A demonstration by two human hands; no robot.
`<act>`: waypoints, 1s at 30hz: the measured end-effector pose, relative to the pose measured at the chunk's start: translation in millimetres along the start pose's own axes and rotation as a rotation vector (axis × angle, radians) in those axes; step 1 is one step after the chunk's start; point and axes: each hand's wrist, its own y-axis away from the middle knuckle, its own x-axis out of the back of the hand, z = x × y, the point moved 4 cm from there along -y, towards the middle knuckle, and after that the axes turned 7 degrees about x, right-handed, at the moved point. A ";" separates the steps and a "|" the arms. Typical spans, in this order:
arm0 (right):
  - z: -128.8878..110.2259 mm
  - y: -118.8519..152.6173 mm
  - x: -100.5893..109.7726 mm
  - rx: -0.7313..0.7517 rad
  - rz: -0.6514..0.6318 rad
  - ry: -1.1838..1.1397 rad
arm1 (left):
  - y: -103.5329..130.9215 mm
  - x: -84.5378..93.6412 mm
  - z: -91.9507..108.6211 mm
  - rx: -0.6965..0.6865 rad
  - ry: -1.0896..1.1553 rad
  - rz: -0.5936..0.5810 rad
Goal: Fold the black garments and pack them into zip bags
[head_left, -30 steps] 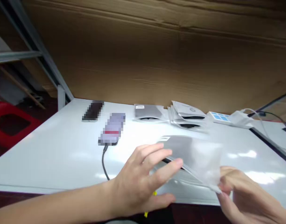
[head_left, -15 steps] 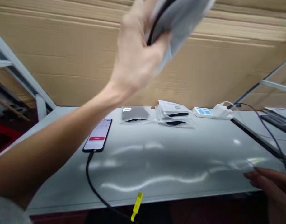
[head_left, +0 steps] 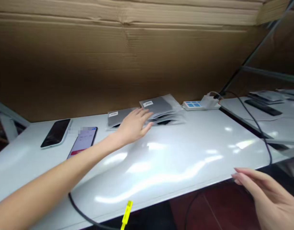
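My left hand [head_left: 134, 125] is open, palm down and fingers spread, in front of the packets at the back of the table. Its fingertips reach the near left edge of a stack of frosted plastic sleeves [head_left: 164, 107], which hold flat grey and black pieces. The top sleeve carries a small white label. Left of the stack, partly behind this hand, lies another labelled grey sleeve [head_left: 116, 117]. My right hand [head_left: 266, 191] hovers by the table's front edge at the right, thumb and fingertips drawn together, with nothing visible in them.
Under my left forearm is a lit phone [head_left: 85, 139], partly covered; a dark phone [head_left: 56, 132] lies left of it. A black cable with a yellow tag [head_left: 127, 212] crosses the front edge. A power strip [head_left: 192, 105] with a white plug sits before the cardboard wall [head_left: 89, 70].
My left hand has come down from high up and let go of the sleeve it held. The stack now has a labelled grey sleeve on top. The view has turned, revealing the dark phone.
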 end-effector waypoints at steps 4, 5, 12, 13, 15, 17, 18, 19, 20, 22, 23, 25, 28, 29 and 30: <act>-20.6 -1.4 -25.7 0.044 -0.046 -0.096 | 14.1 3.7 -66.0 0.112 -0.137 -0.138; -26.6 -0.3 -33.3 0.067 -0.055 -0.132 | 16.4 1.1 -79.4 0.121 -0.146 -0.152; -56.3 12.1 -72.1 0.186 -0.273 -0.259 | 46.9 -7.9 -98.8 -0.037 -0.064 -0.230; -58.7 12.5 -76.5 0.192 -0.329 -0.256 | 57.1 -6.2 -93.5 -0.101 -0.033 -0.253; -63.0 11.6 -86.1 0.181 -0.436 -0.254 | 80.5 -0.5 -83.3 -0.230 0.046 -0.276; -67.5 9.7 -98.0 0.158 -0.544 -0.262 | 102.9 8.5 -78.9 -0.290 0.111 -0.230; -70.0 8.7 -104.9 0.152 -0.595 -0.268 | 112.6 13.7 -78.6 -0.295 0.139 -0.195; -72.8 8.0 -112.2 0.153 -0.642 -0.272 | 121.1 19.1 -78.9 -0.282 0.161 -0.162; -76.0 7.6 -119.9 0.168 -0.685 -0.271 | 128.5 24.3 -78.6 -0.269 0.183 -0.140; -82.6 7.1 -135.5 0.221 -0.730 -0.255 | 140.7 32.8 -73.0 -0.282 0.218 -0.137; -85.9 7.2 -143.3 0.248 -0.740 -0.241 | 145.7 35.6 -68.0 -0.302 0.219 -0.146; -93.2 8.2 -158.3 0.300 -0.741 -0.204 | 153.9 38.3 -55.8 -0.371 0.197 -0.136; -106.1 12.6 -176.0 0.362 -0.737 -0.159 | 162.2 36.5 -45.9 -0.436 0.111 0.041; -110.5 15.3 -180.1 0.385 -0.749 -0.146 | 163.9 35.6 -47.4 -0.409 0.077 0.147; -114.5 18.4 -183.2 0.407 -0.765 -0.133 | 164.9 34.7 -51.6 -0.335 0.047 0.250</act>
